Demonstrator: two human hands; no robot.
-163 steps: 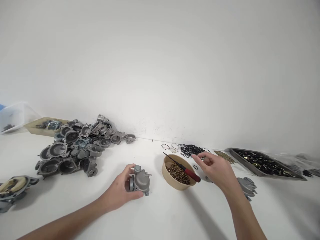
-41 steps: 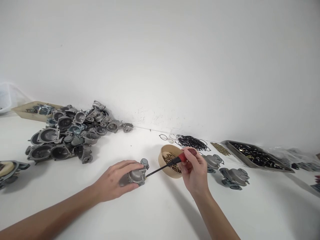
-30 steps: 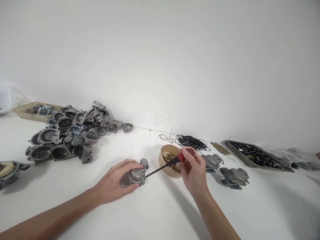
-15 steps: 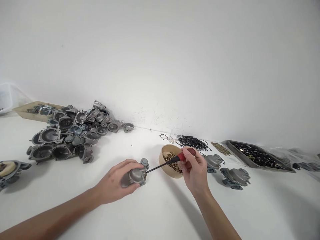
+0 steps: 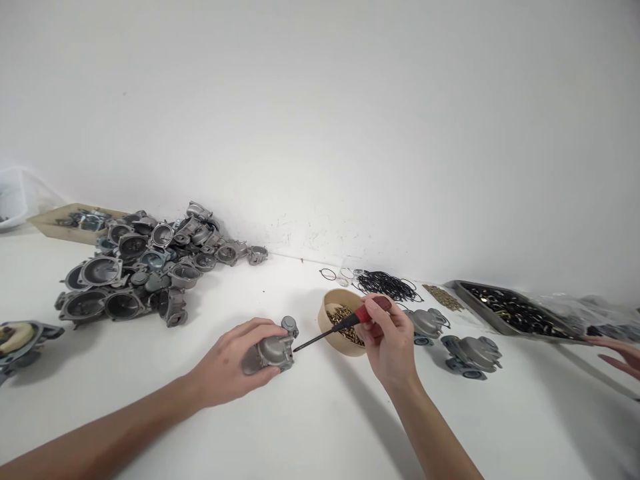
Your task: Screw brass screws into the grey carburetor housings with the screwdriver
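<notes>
My left hand [image 5: 239, 363] is wrapped round a grey metal carburetor [image 5: 274, 351], keeping it on the white table. In my right hand [image 5: 390, 337] is a screwdriver [image 5: 359, 316] with a red and black handle, gripped by fingers and thumb. Its dark shaft points left, and the tip is a little apart from the carburetor's right side. Behind the shaft stands a round tan bowl [image 5: 330, 340] of small brass screws [image 5: 341, 319]. Two more carburetors, a nearer one [image 5: 473, 357] and one partly behind my right hand [image 5: 427, 325], stand to the right.
A heap of grey metal housings [image 5: 135, 260] lies at left, before a tan tray [image 5: 50, 223]. Black rubber rings [image 5: 387, 285] and small brass pieces [image 5: 443, 297] lie near the wall. Another person's hand [image 5: 620, 350] reaches in beside a dark parts tray [image 5: 500, 325].
The screwdriver's tip has come slightly away from the carburetor, where it touched a small brass screw before. Another person's hand has entered at the right edge. My left hand stays put.
</notes>
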